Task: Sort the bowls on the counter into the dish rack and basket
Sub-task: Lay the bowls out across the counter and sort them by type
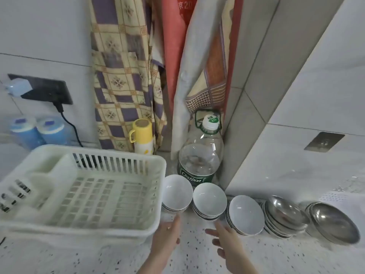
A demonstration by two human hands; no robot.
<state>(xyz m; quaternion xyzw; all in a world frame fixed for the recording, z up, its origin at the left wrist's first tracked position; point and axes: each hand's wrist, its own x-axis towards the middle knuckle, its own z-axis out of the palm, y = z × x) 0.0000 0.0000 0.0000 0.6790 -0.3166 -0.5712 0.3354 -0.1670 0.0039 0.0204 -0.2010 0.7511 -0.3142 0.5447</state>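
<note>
5 stacks of bowls line the speckled counter [256,260] in a row running from 9 o'clock to 3 o'clock, all nested and opening upward: a left stack of white bowls [176,191] touching the cream dish rack [83,194], a middle stack of white bowls [209,200] just beside it, a third stack of white bowls [245,214] tilted toward the camera, then a stack of steel bowls [284,216] and, at the 3 o'clock end, a stack of wider steel bowls [333,222], both leaning. The white bowls are glossy with dark bands at the rims; the steel ones are shiny and shallow. The slatted rack sits at 9 o'clock, its long axis running across the counter. From 6 o'clock 2 bare forearms reach in: the left hand [167,236] stretches straight fingers toward the left stack, gripping nothing, and the right hand [225,240] spreads relaxed fingers just below the middle stack, also holding nothing. A clear water bottle [199,157] stands at 12 o'clock behind the bowls, beside a yellow flask [142,135].
</note>
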